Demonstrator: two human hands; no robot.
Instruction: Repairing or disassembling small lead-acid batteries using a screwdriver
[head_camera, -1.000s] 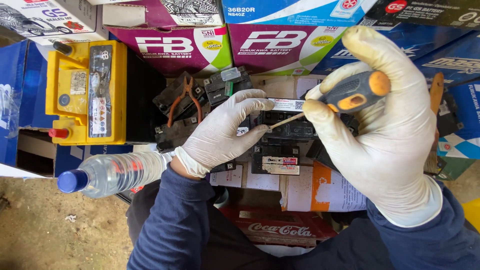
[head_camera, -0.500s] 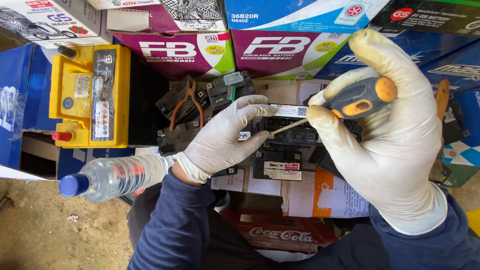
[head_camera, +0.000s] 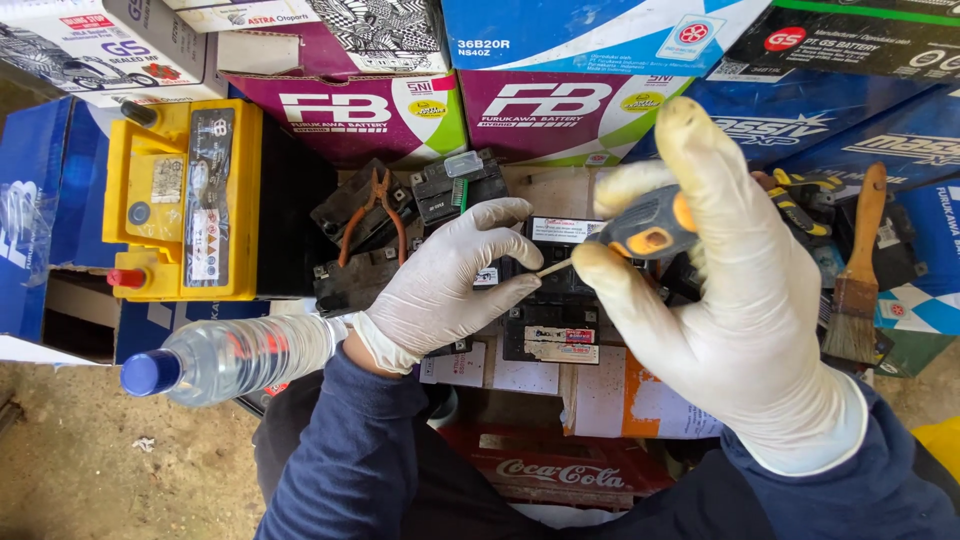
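Observation:
My right hand (head_camera: 730, 300), in a white glove, grips a screwdriver (head_camera: 640, 232) with a black and orange handle; its thin shaft points left toward my left hand. My gloved left hand (head_camera: 445, 285) rests with fingers curled on a small black battery (head_camera: 545, 320) that sits among other small black batteries. Both sleeves are dark blue. The screwdriver's tip is hidden between my left fingers and the battery top.
A yellow-topped battery (head_camera: 185, 200) stands at the left. A clear plastic bottle with a blue cap (head_camera: 215, 360) lies near my left forearm. Orange-handled pliers (head_camera: 375, 215) lie on the batteries. A paintbrush (head_camera: 860, 270) leans at the right. Stacked battery boxes (head_camera: 350, 110) line the back.
My right hand has lifted slightly and turned with the screwdriver, the shaft staying pointed at my left fingers. My left hand has hardly moved on the battery.

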